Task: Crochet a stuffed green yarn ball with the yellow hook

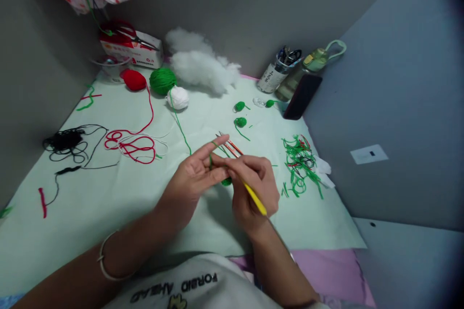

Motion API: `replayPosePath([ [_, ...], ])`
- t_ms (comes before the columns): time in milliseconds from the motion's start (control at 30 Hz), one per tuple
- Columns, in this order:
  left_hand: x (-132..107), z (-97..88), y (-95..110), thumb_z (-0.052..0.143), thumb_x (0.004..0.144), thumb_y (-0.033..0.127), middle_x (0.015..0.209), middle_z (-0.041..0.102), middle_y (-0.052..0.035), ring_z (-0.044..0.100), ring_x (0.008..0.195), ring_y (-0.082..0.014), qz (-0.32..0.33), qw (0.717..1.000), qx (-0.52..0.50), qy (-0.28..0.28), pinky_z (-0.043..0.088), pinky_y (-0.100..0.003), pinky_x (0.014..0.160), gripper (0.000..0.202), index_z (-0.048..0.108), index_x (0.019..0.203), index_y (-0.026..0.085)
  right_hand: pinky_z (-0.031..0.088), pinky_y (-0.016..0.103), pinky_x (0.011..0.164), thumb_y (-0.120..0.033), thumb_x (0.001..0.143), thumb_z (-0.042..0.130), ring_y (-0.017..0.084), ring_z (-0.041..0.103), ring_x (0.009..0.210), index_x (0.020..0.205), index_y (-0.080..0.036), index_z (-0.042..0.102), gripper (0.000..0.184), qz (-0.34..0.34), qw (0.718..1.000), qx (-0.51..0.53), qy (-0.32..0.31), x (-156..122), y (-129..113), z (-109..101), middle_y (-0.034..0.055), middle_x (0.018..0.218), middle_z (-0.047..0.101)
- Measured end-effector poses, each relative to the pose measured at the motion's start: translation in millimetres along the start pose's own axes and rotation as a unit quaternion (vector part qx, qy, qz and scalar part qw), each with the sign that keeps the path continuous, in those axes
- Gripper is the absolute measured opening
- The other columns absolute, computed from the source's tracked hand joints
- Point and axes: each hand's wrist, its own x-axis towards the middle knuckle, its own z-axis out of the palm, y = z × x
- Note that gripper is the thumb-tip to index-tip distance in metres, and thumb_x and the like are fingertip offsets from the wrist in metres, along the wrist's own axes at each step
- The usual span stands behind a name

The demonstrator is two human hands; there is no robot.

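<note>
Over the middle of the table, my left hand (192, 174) pinches a small green crochet piece (226, 181), with green yarn (210, 160) looped over its raised index finger. My right hand (255, 186) is closed on a yellow-handled crochet hook (255, 199), whose tip meets the left fingertips and is hidden there. The working strand runs back toward a green yarn ball (163, 81). Just behind the fingers lies an orange tool with two pointed metal tips (235, 148), partly covered by my hands.
Red yarn (135, 80), a white yarn ball (177, 98) and fluffy stuffing (206, 65) stand at the back. Black yarn (65, 140) lies left, green scraps (300, 161) right. A phone (303, 97) leans against a bottle (292, 82). Scissors (132, 34) rest on a box (145, 50).
</note>
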Motion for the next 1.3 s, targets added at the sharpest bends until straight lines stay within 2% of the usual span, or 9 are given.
replayPosePath([
  [100, 2, -3.3, 1, 0.084, 0.085, 0.022, 0.082, 0.067, 0.0002, 0.057, 0.076, -0.0093, -0.068, 0.997, -0.037, -0.019, 0.047, -0.020, 0.076, 0.044, 0.078, 0.128, 0.019, 0.056, 0.034, 0.065, -0.019, 0.099, 0.064, 0.018, 0.067, 0.078, 0.105, -0.030, 0.081, 0.021, 0.042, 0.997, 0.054, 0.035, 0, 2, -2, 0.0038, 0.090, 0.073],
  [233, 4, -7.9, 5, 0.085, 0.084, 0.019, 0.080, 0.067, 0.0014, 0.056, 0.072, -0.0080, -0.052, 0.998, -0.030, -0.028, 0.045, -0.019, 0.073, 0.042, 0.080, 0.126, 0.022, 0.052, 0.033, 0.062, -0.029, 0.101, 0.065, 0.016, 0.061, 0.069, 0.096, -0.026, 0.080, 0.016, 0.154, 0.967, 0.204, 0.007, 5, 4, -3, 0.0037, 0.088, 0.073],
  [400, 2, -4.0, 2, 0.087, 0.082, 0.020, 0.090, 0.072, -0.0021, 0.064, 0.087, -0.0135, -0.033, 0.999, 0.000, -0.022, 0.046, -0.025, 0.086, 0.042, 0.081, 0.123, 0.024, 0.053, 0.034, 0.071, -0.025, 0.100, 0.068, 0.019, 0.067, 0.088, 0.100, -0.029, 0.082, 0.015, 0.132, 0.970, 0.203, -0.006, 3, 5, 2, 0.0030, 0.090, 0.077],
  [633, 5, -8.1, -2, 0.085, 0.083, 0.026, 0.099, 0.073, -0.0035, 0.062, 0.094, -0.0159, -0.050, 0.998, 0.008, -0.048, 0.047, -0.029, 0.091, 0.041, 0.080, 0.124, 0.027, 0.058, 0.039, 0.087, -0.026, 0.100, 0.068, 0.020, 0.072, 0.094, 0.103, -0.032, 0.082, 0.016, 0.111, 0.975, 0.192, -0.024, 3, 4, 2, 0.0016, 0.094, 0.080],
  [767, 8, -9.3, -8, 0.084, 0.084, 0.028, 0.105, 0.073, -0.0055, 0.062, 0.096, -0.0170, -0.060, 0.995, -0.021, -0.078, 0.049, -0.027, 0.088, 0.025, 0.084, 0.108, 0.023, 0.058, 0.042, 0.093, -0.023, 0.100, 0.067, 0.021, 0.075, 0.098, 0.105, -0.031, 0.083, 0.018, 0.082, 0.974, 0.210, -0.011, 3, 3, 5, 0.0021, 0.097, 0.080],
  [967, 9, -9.2, -12, 0.083, 0.084, 0.026, 0.108, 0.075, -0.0053, 0.063, 0.103, -0.0164, -0.074, 0.992, -0.056, -0.080, 0.048, -0.024, 0.092, 0.026, 0.083, 0.109, 0.021, 0.057, 0.035, 0.073, -0.026, 0.100, 0.067, 0.022, 0.074, 0.096, 0.102, -0.030, 0.082, 0.015, 0.115, 0.969, 0.217, -0.006, 1, 6, 4, 0.0036, 0.094, 0.079],
  [1067, 9, -11.5, -7, 0.084, 0.083, 0.023, 0.100, 0.072, -0.0036, 0.060, 0.090, -0.0127, -0.084, 0.993, -0.057, -0.063, 0.047, -0.022, 0.086, 0.039, 0.080, 0.121, 0.021, 0.055, 0.033, 0.074, -0.027, 0.099, 0.069, 0.018, 0.069, 0.084, 0.098, -0.028, 0.082, 0.014, 0.156, 0.967, 0.199, 0.007, 2, 9, -2, 0.0024, 0.090, 0.077],
  [1200, 8, -15.0, 0, 0.084, 0.081, 0.022, 0.085, 0.065, -0.0008, 0.052, 0.074, -0.0097, -0.084, 0.994, -0.039, -0.064, 0.044, -0.021, 0.073, 0.047, 0.078, 0.128, 0.017, 0.053, 0.029, 0.068, -0.033, 0.098, 0.071, 0.013, 0.062, 0.069, 0.089, -0.025, 0.080, 0.015, 0.246, 0.930, 0.270, 0.036, 5, 11, -10, 0.0009, 0.081, 0.072],
  [1300, 7, -13.0, -1, 0.085, 0.081, 0.024, 0.089, 0.067, -0.0023, 0.056, 0.080, -0.0120, -0.054, 0.996, 0.001, -0.066, 0.045, -0.023, 0.076, 0.049, 0.077, 0.129, 0.019, 0.053, 0.030, 0.068, -0.036, 0.098, 0.071, 0.014, 0.062, 0.071, 0.089, -0.025, 0.080, 0.017, 0.241, 0.925, 0.294, 0.004, 5, 11, -9, 0.0015, 0.081, 0.071],
])
